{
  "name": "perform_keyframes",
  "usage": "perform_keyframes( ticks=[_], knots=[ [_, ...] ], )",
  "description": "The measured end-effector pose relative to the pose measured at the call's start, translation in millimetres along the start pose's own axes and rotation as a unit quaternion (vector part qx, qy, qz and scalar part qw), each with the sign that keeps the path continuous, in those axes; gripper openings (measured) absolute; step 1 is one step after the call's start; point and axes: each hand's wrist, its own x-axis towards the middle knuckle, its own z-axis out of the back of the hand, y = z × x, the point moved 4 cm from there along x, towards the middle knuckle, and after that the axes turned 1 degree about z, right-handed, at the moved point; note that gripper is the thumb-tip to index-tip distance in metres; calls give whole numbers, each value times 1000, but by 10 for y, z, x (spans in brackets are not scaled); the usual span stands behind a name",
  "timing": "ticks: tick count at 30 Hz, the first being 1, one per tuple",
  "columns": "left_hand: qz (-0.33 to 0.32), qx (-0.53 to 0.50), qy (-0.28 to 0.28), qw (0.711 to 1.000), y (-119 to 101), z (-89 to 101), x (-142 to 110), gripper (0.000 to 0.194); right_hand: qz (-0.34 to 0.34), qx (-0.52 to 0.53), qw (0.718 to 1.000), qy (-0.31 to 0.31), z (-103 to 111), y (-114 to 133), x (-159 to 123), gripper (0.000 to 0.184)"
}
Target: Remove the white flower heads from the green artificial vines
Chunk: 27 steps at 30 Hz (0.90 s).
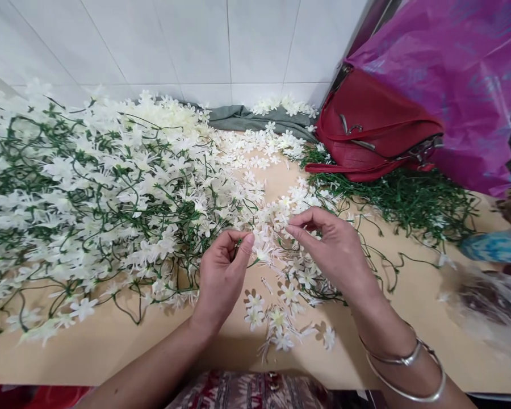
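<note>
My left hand (222,278) is closed in a pinch on the green stem of a white artificial flower (263,253), whose head sticks out to the right of the thumb. Facing it, my right hand (339,255) has thumb and forefinger brought together above the loose white petals; whatever is between the fingertips is too small to make out. A big heap of white artificial flowers on green stems (123,193) lies to the left of my left hand. Below and between the hands, loose flower-shaped petal pieces (277,318) and thin white stamens are scattered on the tabletop (153,352).
Behind my right hand, a red handbag (366,125) rests by a pile of bare green stems (426,204). A purple plastic bag (464,85) stands at the back right. Clear plastic wrapping (489,307) and a blue patterned object (494,245) lie at right. A tiled wall (204,45) closes the back.
</note>
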Motion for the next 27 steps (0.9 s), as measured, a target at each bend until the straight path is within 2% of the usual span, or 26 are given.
perform_keyframes(
  ticks=[4,8,11,15,17,19,21,23,25,27],
  knots=[
    [10,-17,-5,1000,-2,-51,24,24,-6,42,999,-14,12,23,-72,7],
    [7,-18,-14,1000,-17,-46,27,22,-25,37,998,-36,3,-15,-127,10],
    [-9,-3,-17,1000,-34,-39,24,20,-25,38,997,-58,11,7,-158,7],
    [-45,19,-11,999,-97,-51,18,18,4,35,998,-54,15,106,-190,5],
    [-58,17,-13,998,-138,-31,10,17,17,-15,999,-38,30,119,-193,6],
    [-62,12,-17,998,-166,12,-6,15,42,-118,992,-29,58,108,-186,11],
    [-58,9,-20,998,-168,64,-25,15,80,-233,968,-49,83,101,-175,17],
    [-53,10,-19,998,-144,100,-43,16,121,-297,945,-58,43,114,-164,19],
    [-52,16,-15,998,-101,102,-55,16,146,-309,940,-15,-94,133,-143,18],
    [-52,19,-9,998,-47,80,-59,16,142,-318,936,60,-283,138,-115,13]
  ],
)
